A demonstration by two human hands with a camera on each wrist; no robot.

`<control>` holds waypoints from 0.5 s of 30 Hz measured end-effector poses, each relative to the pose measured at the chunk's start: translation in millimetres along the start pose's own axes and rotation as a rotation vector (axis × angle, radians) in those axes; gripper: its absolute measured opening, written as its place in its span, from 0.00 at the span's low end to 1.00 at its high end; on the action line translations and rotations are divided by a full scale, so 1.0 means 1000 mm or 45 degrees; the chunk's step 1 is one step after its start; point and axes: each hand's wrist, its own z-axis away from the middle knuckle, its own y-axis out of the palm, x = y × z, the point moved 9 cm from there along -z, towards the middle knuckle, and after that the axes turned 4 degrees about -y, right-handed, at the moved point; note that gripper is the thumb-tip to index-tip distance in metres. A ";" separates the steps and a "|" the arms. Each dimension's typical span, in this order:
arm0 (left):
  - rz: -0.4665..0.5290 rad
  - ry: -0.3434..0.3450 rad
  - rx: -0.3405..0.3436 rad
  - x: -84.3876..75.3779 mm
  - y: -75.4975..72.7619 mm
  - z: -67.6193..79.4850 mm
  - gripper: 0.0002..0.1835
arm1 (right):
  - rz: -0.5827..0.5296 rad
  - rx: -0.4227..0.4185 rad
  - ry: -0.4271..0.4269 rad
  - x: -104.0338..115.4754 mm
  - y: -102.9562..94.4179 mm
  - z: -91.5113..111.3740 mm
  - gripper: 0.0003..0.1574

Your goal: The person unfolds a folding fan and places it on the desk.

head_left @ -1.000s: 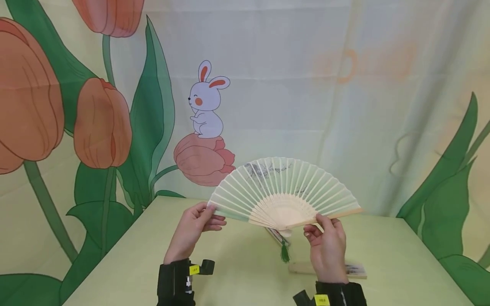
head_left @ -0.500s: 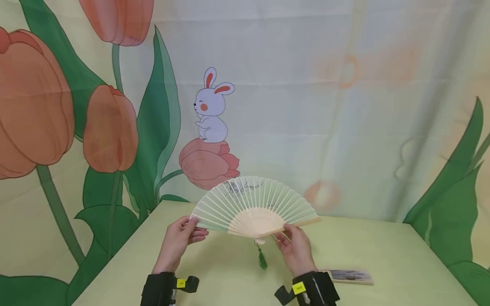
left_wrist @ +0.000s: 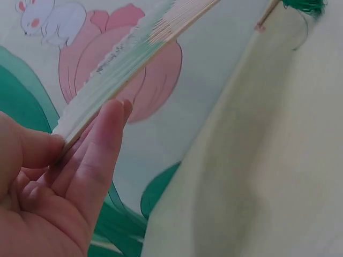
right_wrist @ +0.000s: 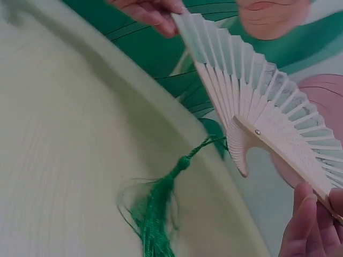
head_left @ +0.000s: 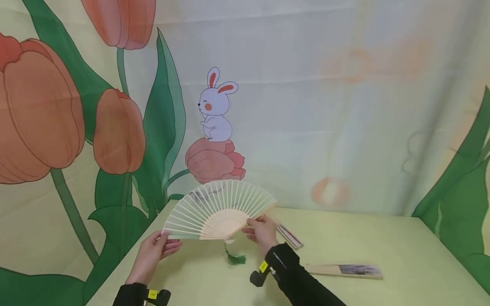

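Observation:
A pale green folding fan [head_left: 226, 212] is spread wide above the table, its pleats marked with a dark printed design. My left hand [head_left: 152, 251] pinches its left outer edge between thumb and fingers, which the left wrist view shows close up. On the other side, my right hand [head_left: 262, 233] holds the right outer rib. From the pivot end hangs a green tassel [right_wrist: 155, 209], swung toward the right in the head view. The fan's ribs [right_wrist: 257, 101] fan out from a small metal rivet in the right wrist view.
On the pale green table [head_left: 344, 238], a folded fan [head_left: 344, 270] with a dark printed guard lies right of my right forearm. Farther back lies another narrow folded fan [head_left: 289, 236]. A curtain with tulips and a rabbit [head_left: 216, 110] hangs behind.
Both hands have carried the open fan leftward and down, and it has tilted so its right side is higher. The tassel swings sideways, and the things on the table show more fully.

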 end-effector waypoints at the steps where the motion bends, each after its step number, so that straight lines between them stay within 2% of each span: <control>1: 0.003 -0.015 -0.006 0.004 -0.006 0.000 0.24 | 0.024 0.010 0.002 -0.004 0.007 -0.002 0.11; 4: 0.045 -0.061 -0.019 0.017 -0.022 0.000 0.26 | 0.042 0.039 0.009 -0.016 0.027 -0.007 0.11; 10: 0.150 -0.183 -0.031 0.038 -0.045 0.004 0.28 | 0.041 0.132 0.065 -0.046 0.054 -0.023 0.10; 13: 0.185 -0.228 -0.037 0.044 -0.051 0.005 0.28 | 0.040 0.172 0.108 -0.055 0.062 -0.030 0.10; 15: 0.206 -0.228 -0.021 0.043 -0.051 0.004 0.28 | 0.048 0.177 0.118 -0.055 0.065 -0.034 0.10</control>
